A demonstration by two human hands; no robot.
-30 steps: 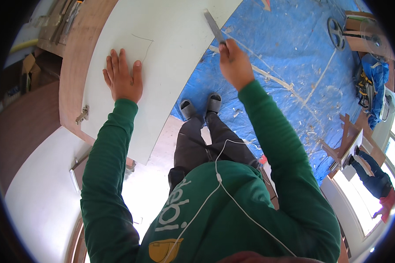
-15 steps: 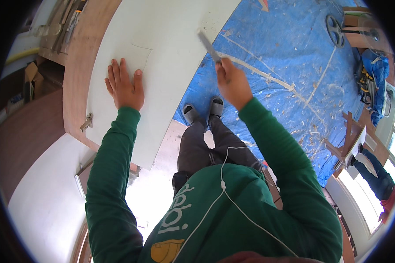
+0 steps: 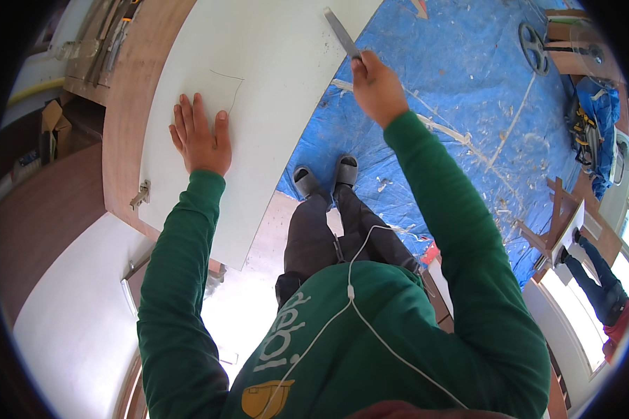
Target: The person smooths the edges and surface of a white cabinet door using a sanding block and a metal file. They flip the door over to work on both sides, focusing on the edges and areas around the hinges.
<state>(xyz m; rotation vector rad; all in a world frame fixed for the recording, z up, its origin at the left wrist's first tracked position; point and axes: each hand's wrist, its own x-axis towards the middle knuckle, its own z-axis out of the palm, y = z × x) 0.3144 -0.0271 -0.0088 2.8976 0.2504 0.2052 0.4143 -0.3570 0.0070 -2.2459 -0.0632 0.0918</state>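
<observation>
My left hand [image 3: 204, 143] lies flat on a white panel [image 3: 258, 133], its fingers spread and thumb apart. Just above the fingertips, a thin dark curved line marks the panel. In my right hand [image 3: 381, 87] is a flat grey metal file [image 3: 342, 32], gripped at its lower end. The file slants up and left across the panel's right edge, with its tip over the white surface; whether it touches cannot be made out. A metal hinge [image 3: 140, 195] is fixed at the panel's left edge.
Blue sheeting [image 3: 440, 77] with scraps covers the floor to the right. Tools [image 3: 115, 42] lie on a wooden shelf at the upper left. A wheel [image 3: 532, 47] stands far right, above a blue bag [image 3: 597, 133] with tools. Another person [image 3: 601, 279] is at the right rim.
My right hand has moved up and slightly right, carrying the file farther along the panel's edge. My left hand stays flat in nearly the same place.
</observation>
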